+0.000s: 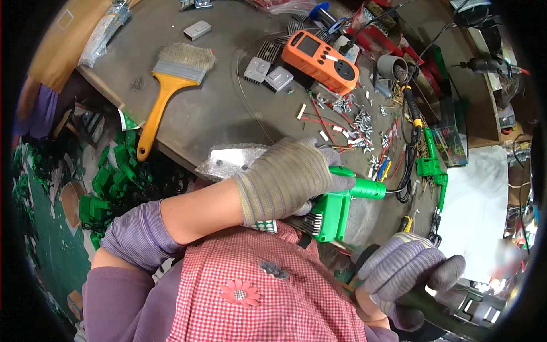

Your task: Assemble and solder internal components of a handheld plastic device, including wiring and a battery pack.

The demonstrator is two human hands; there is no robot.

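Green corded tool (pixel 333 214) is just off the counter's (pixel 208 111) near edge, in front of the checked apron (pixel 250 296), boxy body toward the wearer, round handle and cord pointing right. Left hand (pixel 293 171) has its grip closed round it where handle meets body; the far fingers are partly hidden. Comb-like striped piece (pixel 311 222) shows at the body's left side. Right hand (pixel 401 268) is apart from the green tool, lower right, fingers bent, thumb standing off; it's next to a dark round-ended piece (pixel 367 255). Can't tell whether that grip is clamped on it or only against it: blurred and part hidden. My read of the step: left is holding the work steady, right is at the working side. Next move, as I judge it, calls for the left to keep the body from twisting and the right to stay lined up, cord kept out of the way. Loose screws (pixel 362 128) and red wires (pixel 322 121) lie on the counter beyond the handle, near the orange meter (pixel 322 60). Easy to knock, so lift clear.
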